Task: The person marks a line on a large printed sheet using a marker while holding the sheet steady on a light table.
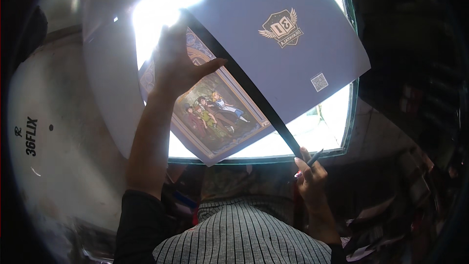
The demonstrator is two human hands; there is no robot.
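Observation:
A blue printed sheet (305,63) with a winged crest and a square code lies over a brightly lit glass panel. To its left is a printed panel (215,112) showing several cartoon figures inside an ornate border. Between them a long black strip (254,95) runs diagonally, its lower end extending past the sheets. My left hand (176,63) rests on the picture panel, thumb spread out to touch the strip; glare washes out its fingertips. My right hand (312,171) pinches the strip's lower end and also holds a dark, pointed pen-like tool (316,156).
Around the lit panel runs a greenish glass edge (351,122). A pale curved surface (63,117) with dark lettering lies at the left. Dim clutter (381,210) sits low on the right. My striped apron (239,230) is close to the near edge.

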